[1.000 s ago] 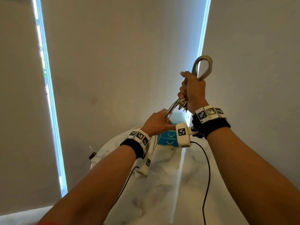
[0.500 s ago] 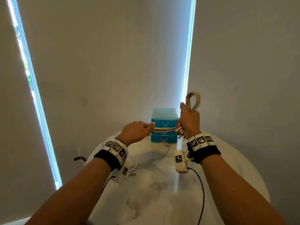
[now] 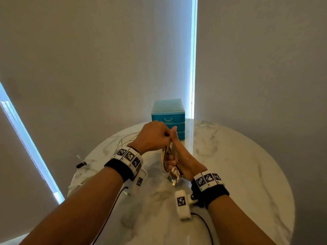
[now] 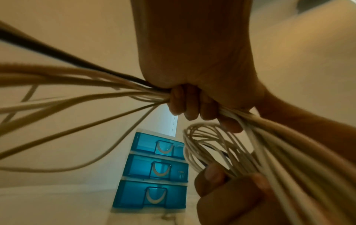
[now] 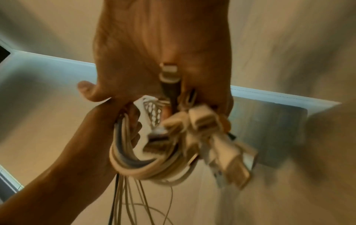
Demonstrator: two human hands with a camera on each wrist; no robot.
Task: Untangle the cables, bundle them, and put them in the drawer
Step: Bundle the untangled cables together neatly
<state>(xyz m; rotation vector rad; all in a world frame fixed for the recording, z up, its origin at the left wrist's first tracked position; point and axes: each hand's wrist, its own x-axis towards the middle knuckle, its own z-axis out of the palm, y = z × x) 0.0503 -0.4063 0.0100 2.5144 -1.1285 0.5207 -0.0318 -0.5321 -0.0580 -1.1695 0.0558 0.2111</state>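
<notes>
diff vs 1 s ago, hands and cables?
Both hands came down from head height to just above the table. The right hand turned, so the cable loop now points toward the person; the left hand closed in against it. Both still grip the cables; drawer unit stays shut.

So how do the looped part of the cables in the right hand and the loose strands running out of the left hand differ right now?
The coiled cable bundle is gathered into tight loops in the right hand, with connector plugs bunched beside it. The loose strands fan out straight and apart from the left hand, trailing away uncoiled. The strands include one black cable. Both are mostly cream-white cables, each gripped by curled fingers.
</notes>
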